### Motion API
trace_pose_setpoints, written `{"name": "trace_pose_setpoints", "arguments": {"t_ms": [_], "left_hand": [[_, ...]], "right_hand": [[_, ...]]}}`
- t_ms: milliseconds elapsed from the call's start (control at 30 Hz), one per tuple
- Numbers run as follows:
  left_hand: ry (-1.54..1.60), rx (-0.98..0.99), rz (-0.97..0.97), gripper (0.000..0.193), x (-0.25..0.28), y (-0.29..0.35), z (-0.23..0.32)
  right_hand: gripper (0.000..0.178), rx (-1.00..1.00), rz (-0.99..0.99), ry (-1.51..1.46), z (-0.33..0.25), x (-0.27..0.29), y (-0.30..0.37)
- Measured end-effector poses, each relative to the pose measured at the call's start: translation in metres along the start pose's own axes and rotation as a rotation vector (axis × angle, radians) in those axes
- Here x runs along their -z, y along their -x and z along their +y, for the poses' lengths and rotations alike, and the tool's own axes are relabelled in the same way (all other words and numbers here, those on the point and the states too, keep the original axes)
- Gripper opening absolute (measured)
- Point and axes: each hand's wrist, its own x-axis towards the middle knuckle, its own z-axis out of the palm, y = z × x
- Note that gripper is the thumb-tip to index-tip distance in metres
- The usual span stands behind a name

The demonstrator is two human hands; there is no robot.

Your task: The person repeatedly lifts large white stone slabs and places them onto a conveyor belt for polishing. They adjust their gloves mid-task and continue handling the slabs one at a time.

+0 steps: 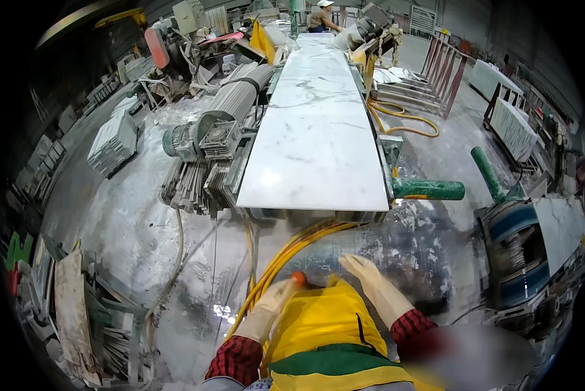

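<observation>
My left hand (277,298), in a cream rubber glove, is held low in front of my yellow apron (325,316). Its fingers look closed around a small round orange-red thing (298,277), whose kind I cannot make out. To the right, my right hand (361,267), gloved alike, stretches its fingers forward with nothing visible in them. Beyond both hands, apart from them, a long white grey-veined marble slab (315,156) lies flat on a machine bed, its near edge facing me.
Yellow hoses (286,254) curve across the wet floor below the slab. A motor with a ribbed roller (230,104) flanks the bed's left side; a green cylinder (429,189) juts out right. Stacked slabs (113,140) stand left. A person (323,18) is at the far end.
</observation>
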Motion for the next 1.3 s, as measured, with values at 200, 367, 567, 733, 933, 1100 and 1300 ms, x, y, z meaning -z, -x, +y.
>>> {"name": "trace_pose_setpoints", "arguments": {"t_ms": [200,367,567,733,933,1100,1300], "left_hand": [[0.049,-0.486,0.562,0.043,0.086,-0.022,0.068],[0.025,-0.649,0.518,0.035,0.150,-0.084,0.131],[-0.112,-0.600,0.321,0.038,0.169,-0.190,0.200],[-0.477,-0.813,0.247,0.044,0.180,-0.277,0.259],[-0.938,-0.736,0.215,0.087,0.236,-0.381,0.325],[-0.378,-0.526,-0.112,0.085,0.285,-0.484,0.352],[-0.736,-0.650,-0.156,0.057,0.307,-0.512,0.325]], "right_hand": [[0.065,-0.005,0.237,-0.437,-0.094,-0.088,-0.036],[0.065,0.045,0.307,-0.543,-0.098,-0.117,-0.060],[0.039,0.190,0.444,-0.115,-0.032,-0.103,-0.081],[0.040,0.055,0.520,0.187,-0.072,-0.102,-0.072],[0.049,-0.079,0.427,0.011,-0.037,-0.083,-0.086],[0.046,-0.247,0.436,0.004,-0.027,-0.083,-0.090],[0.041,-0.308,0.555,-0.925,-0.023,-0.122,-0.095]]}}
